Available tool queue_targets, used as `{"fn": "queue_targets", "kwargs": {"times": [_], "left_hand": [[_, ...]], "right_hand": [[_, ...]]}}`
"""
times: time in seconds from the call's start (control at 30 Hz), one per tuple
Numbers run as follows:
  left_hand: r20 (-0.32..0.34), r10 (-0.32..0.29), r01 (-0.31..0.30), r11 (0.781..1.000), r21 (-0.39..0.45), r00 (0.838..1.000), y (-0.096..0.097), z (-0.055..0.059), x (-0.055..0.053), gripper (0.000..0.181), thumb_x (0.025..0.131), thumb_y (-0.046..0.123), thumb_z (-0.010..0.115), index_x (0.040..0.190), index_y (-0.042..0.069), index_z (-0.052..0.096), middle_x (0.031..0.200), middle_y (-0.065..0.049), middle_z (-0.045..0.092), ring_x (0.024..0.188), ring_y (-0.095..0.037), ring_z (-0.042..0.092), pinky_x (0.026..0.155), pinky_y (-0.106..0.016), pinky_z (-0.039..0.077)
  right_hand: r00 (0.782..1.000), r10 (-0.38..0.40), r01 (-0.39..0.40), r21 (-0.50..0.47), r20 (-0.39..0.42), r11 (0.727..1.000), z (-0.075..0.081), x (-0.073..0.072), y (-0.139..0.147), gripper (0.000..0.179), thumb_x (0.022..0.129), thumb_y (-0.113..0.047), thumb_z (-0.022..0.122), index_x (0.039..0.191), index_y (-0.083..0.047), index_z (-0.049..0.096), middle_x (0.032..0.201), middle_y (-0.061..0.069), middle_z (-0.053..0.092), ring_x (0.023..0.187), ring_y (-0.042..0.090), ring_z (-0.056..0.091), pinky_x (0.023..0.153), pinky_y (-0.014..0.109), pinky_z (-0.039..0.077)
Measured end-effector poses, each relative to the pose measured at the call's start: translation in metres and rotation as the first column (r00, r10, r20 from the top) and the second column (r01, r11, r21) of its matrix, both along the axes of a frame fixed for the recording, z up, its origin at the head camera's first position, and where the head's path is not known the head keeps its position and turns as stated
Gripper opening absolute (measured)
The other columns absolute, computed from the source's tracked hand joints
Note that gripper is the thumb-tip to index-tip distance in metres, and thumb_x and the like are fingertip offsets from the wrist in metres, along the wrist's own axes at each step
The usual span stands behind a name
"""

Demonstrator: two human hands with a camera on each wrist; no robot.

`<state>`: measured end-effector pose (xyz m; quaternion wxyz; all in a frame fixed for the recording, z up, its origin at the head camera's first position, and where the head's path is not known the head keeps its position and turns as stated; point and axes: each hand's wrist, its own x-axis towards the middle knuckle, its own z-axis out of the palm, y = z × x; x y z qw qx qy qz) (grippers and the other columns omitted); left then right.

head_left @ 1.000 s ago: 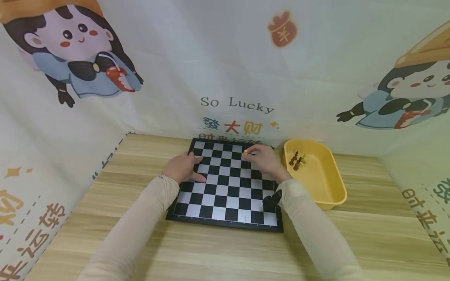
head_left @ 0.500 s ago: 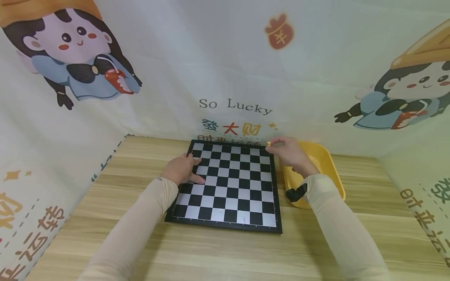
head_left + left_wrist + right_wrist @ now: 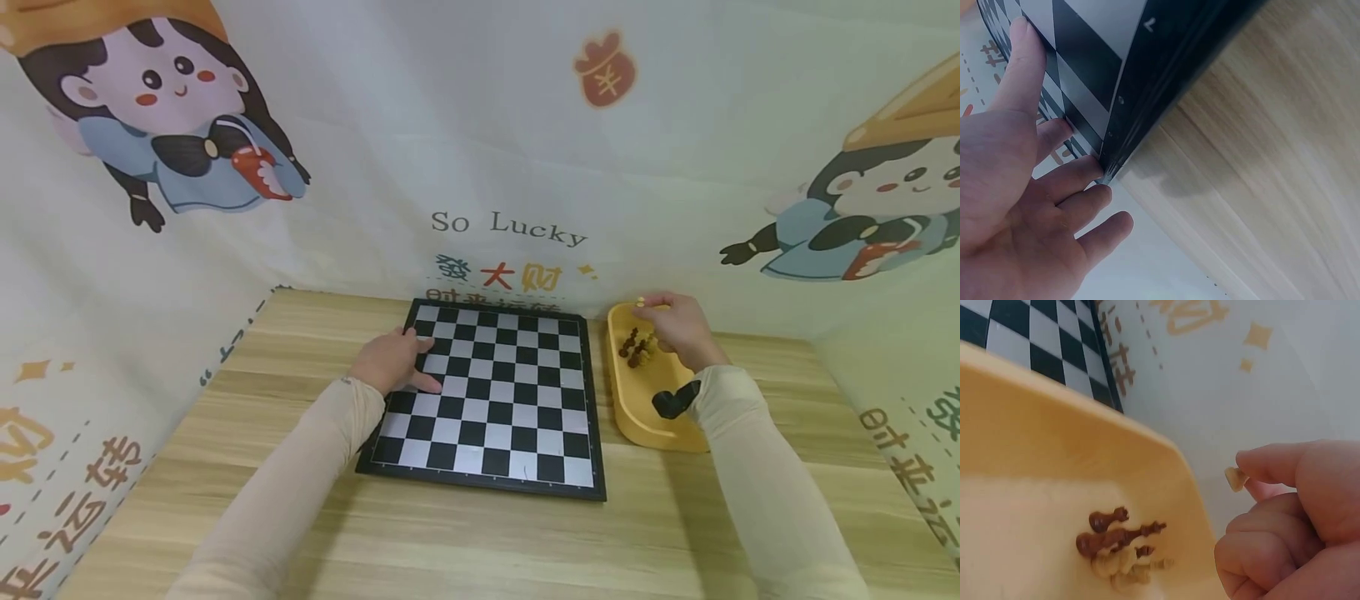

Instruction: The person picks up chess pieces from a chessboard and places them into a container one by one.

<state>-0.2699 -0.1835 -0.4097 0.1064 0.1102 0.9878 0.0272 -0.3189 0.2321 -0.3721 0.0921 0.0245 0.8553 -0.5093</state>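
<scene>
My right hand (image 3: 681, 329) pinches a small pale chess piece (image 3: 1235, 479) between thumb and finger, over the back of the yellow tub (image 3: 628, 427). In the right wrist view the other fingers are curled into the palm. Dark brown and pale chess pieces (image 3: 1107, 542) lie on their sides in a loose heap inside the tub. My left hand (image 3: 386, 362) rests on the left edge of a black-and-white chessboard (image 3: 495, 390), its fingers spread. Up close in the left wrist view, fingertips (image 3: 1090, 166) touch the board's dark rim and one finger lies across the squares.
The light wood table (image 3: 465, 542) carries the board in the middle and the tub to its right. A printed white cloth (image 3: 375, 150) hangs close behind both and along the sides. A dark wrist strap (image 3: 673, 402) sits at the right sleeve.
Still pinching the pale chess piece, my right hand has travelled rightward from above the board to above the tub. My left hand stays in place on the board's left edge.
</scene>
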Motion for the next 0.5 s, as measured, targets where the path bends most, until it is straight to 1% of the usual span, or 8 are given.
{"fn": "queue_targets", "kwargs": {"times": [0.03, 0.13, 0.23, 0.27, 0.5], "left_hand": [[0.0, -0.001, 0.001, 1.0, 0.001, 1.0, 0.0, 0.0, 0.0, 0.092, 0.081, 0.061, 0.074, 0.154, 0.014, 0.046, 0.16, -0.029, 0.037, 0.148, -0.047, 0.037, 0.118, -0.054, 0.042], [-0.002, -0.001, 0.001, 1.0, -0.003, 1.0, 0.001, 0.0, 0.001, 0.092, 0.081, 0.062, 0.074, 0.154, 0.014, 0.045, 0.16, -0.029, 0.037, 0.149, -0.046, 0.037, 0.118, -0.053, 0.042], [-0.005, -0.001, 0.001, 1.0, -0.005, 1.0, 0.001, 0.0, 0.001, 0.093, 0.081, 0.062, 0.074, 0.155, 0.014, 0.045, 0.161, -0.028, 0.037, 0.148, -0.046, 0.038, 0.117, -0.053, 0.042], [-0.005, -0.001, 0.001, 1.0, -0.003, 1.0, 0.001, -0.001, 0.0, 0.093, 0.08, 0.062, 0.074, 0.155, 0.014, 0.045, 0.161, -0.028, 0.036, 0.148, -0.046, 0.037, 0.118, -0.053, 0.042], [-0.009, -0.005, 0.005, 1.0, -0.011, 1.0, 0.0, -0.001, 0.0, 0.094, 0.08, 0.064, 0.073, 0.155, 0.014, 0.044, 0.16, -0.029, 0.037, 0.146, -0.047, 0.04, 0.116, -0.052, 0.044]], "right_hand": [[1.0, -0.006, 0.006, -0.003, 0.005, 1.0, -0.001, 0.0, 0.003, 0.049, 0.105, -0.027, 0.056, 0.144, 0.001, 0.046, 0.053, -0.017, 0.042, 0.04, 0.003, 0.025, 0.043, 0.024, 0.031], [1.0, -0.018, 0.018, -0.019, 0.017, 1.0, -0.005, -0.001, 0.008, 0.05, 0.105, -0.025, 0.055, 0.145, 0.003, 0.044, 0.054, -0.017, 0.041, 0.041, 0.003, 0.025, 0.044, 0.023, 0.031], [0.999, -0.037, 0.038, -0.033, 0.038, 0.999, -0.01, -0.002, 0.012, 0.051, 0.105, -0.022, 0.053, 0.146, 0.006, 0.041, 0.052, -0.016, 0.036, 0.041, 0.003, 0.024, 0.044, 0.023, 0.03], [0.998, -0.048, 0.05, -0.035, 0.047, 0.998, -0.012, -0.003, 0.013, 0.052, 0.105, -0.021, 0.053, 0.147, 0.006, 0.04, 0.051, -0.015, 0.033, 0.041, 0.003, 0.024, 0.044, 0.023, 0.03], [0.984, -0.139, 0.144, -0.044, 0.111, 0.989, -0.023, -0.005, 0.02, 0.054, 0.106, -0.017, 0.048, 0.152, 0.006, 0.033, 0.049, -0.013, 0.033, 0.041, 0.005, 0.025, 0.045, 0.025, 0.031]]}}
